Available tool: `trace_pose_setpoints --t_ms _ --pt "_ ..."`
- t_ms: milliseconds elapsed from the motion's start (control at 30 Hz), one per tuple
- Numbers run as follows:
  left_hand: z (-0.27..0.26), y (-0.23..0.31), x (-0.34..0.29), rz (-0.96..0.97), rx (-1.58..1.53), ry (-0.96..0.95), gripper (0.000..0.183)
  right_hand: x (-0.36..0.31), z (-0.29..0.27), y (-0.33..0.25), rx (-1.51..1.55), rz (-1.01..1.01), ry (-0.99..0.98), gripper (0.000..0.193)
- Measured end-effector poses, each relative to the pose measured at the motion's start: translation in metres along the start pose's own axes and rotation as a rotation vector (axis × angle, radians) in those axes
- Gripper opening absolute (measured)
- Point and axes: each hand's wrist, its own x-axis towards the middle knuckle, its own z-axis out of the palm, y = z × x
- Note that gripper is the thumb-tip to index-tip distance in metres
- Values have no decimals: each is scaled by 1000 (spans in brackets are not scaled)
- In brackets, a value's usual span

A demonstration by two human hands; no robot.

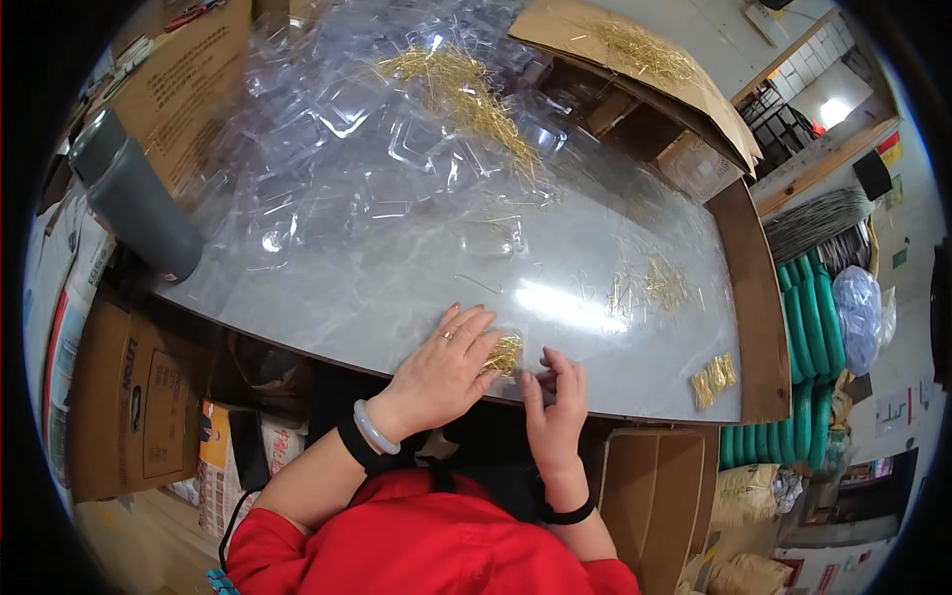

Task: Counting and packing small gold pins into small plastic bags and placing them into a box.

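At the table's near edge, my left hand (446, 365) rests with its fingers against a small bundle of gold wire hooks (504, 354), the thumb and forefinger closed on its left side. Clear plastic seems to surround the bundle, though its outline is hard to make out. My right hand (557, 407) is just right of the bundle, thumb and forefinger apart, holding nothing visible. A single loose wire hook (479, 284) lies beyond my left fingers. Farther right are scattered gold hooks (662, 283), and packed gold bundles (714, 380) lie at the right corner.
Clear plastic cases (337, 149) are heaped across the far left, with a gold wire pile (466, 94) on them. A grey bottle (139, 203) stands at the left edge. Cardboard (585, 35) holding more wire lies at the back right. A raised board (756, 307) borders the right side.
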Motion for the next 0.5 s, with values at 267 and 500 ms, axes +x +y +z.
trace_pose_setpoints --t_ms 267,500 --pt "-3 0 -3 8 -53 2 51 19 -14 7 356 437 -211 12" --pt "-6 -2 -3 8 -108 -7 52 49 -30 0 740 766 -370 9"
